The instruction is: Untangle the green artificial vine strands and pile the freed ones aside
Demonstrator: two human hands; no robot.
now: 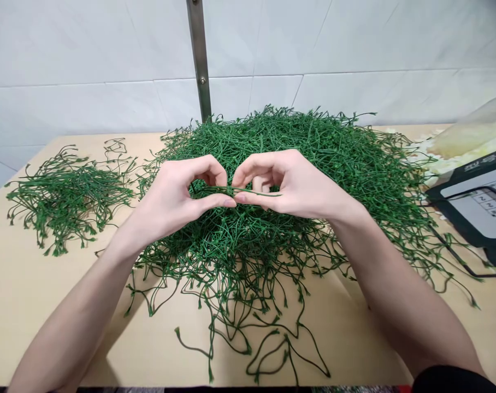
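Observation:
Between my two hands runs a thin green artificial stem (256, 192), held level above the middle of a big heap of green stems (297, 136). My left hand (190, 185) pinches it between thumb and forefinger. Right beside it, my right hand (281, 180) pinches the same stem, with one end lying along the thumb. The fingertips of both hands almost meet. Curled fingers hide part of what is pinched, so I cannot tell if more than one stem is held.
A smaller pile of green stems (74, 191) lies at the left of the wooden table (59, 305). Loose stems (272, 349) trail toward the front edge. At the right are a dark labelled package (477, 191) and whitish petals (420, 150). A metal post (201, 65) stands before the tiled wall.

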